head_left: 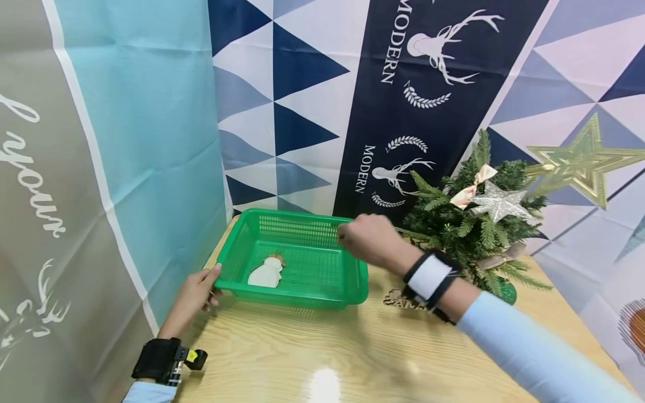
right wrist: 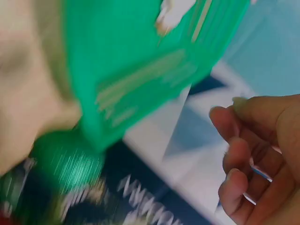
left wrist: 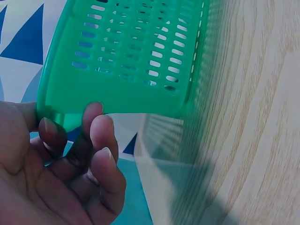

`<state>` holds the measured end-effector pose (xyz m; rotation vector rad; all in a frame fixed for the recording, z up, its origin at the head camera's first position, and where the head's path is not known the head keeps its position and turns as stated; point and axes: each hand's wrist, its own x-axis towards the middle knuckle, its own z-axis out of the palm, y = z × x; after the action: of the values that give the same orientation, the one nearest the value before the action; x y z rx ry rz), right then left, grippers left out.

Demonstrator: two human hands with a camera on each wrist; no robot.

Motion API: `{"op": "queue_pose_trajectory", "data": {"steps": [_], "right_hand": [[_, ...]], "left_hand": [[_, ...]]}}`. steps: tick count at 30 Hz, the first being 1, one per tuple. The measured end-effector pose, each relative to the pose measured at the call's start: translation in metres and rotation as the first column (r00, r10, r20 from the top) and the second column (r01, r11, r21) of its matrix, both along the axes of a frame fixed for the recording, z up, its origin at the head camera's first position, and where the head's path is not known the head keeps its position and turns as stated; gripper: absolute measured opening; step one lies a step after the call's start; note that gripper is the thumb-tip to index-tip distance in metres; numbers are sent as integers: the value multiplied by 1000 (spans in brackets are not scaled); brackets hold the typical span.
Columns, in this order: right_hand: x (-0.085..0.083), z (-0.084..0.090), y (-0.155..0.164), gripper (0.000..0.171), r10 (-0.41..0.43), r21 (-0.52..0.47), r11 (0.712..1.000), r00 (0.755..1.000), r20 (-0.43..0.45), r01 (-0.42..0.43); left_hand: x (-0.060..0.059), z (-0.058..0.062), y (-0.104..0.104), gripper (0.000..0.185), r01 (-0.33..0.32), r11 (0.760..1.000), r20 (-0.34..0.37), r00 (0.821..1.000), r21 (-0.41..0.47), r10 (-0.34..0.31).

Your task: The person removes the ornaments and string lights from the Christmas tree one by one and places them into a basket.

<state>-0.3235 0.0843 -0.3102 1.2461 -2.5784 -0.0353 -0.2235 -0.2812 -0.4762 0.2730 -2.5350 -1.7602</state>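
A green plastic basket (head_left: 302, 299) with slotted walls stands toward the back of the table. In it lies a flat white snowman-shaped piece (head_left: 265, 274) with a brown bit at its top. My left hand (head_left: 197, 290) pinches the basket's near left corner at the rim; in the left wrist view the thumb and index finger meet the rim, the other fingers bent loosely below. My right hand (head_left: 372, 239) is above the basket's right side, blurred in the head view. Its fingers (right wrist: 236, 185) hang loosely curled with nothing visible between them.
At the right back stands a small artificial Christmas tree (head_left: 468, 224) with a silver star (head_left: 499, 200), bows and a large gold star (head_left: 587, 162). A wooden letter cutout (head_left: 398, 301) lies on the table (head_left: 302, 347), partly behind my right wrist. Patterned cloth (head_left: 297, 73) hangs behind.
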Motion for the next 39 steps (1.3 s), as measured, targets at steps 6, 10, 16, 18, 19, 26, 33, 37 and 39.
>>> {"op": "queue_pose_trajectory", "data": {"steps": [6,10,16,18,19,26,33,37,39], "right_hand": [[-16,39,57,27,-149,2,989,987,-58,150],[-17,47,75,32,-202,34,979,979,-9,202],[-18,36,81,42,-259,81,964,965,46,255],[-19,32,81,44,-260,79,963,965,28,257],[-20,30,81,46,-259,77,963,966,10,258],[-20,28,82,43,-252,18,967,965,-77,254],[-17,33,80,45,-268,5,963,961,-71,269],[-16,34,80,42,-279,14,960,957,-83,281],[-16,33,80,39,-279,12,960,956,-86,281]], "left_hand": [[1,-1,-2,62,17,1000,-38,999,-22,-17],[2,-2,-1,63,20,999,-44,999,-35,-21],[0,0,0,67,8,999,11,1000,-37,-8],[0,1,1,67,5,999,23,1000,-38,-4],[0,1,0,67,5,999,27,1000,-39,-4],[0,2,-1,65,-1,999,26,1000,-43,3],[0,3,-1,65,-3,999,18,1000,-46,4],[1,3,0,65,-11,999,13,1000,-44,12],[1,2,0,64,-10,999,14,1000,-39,10]]}}
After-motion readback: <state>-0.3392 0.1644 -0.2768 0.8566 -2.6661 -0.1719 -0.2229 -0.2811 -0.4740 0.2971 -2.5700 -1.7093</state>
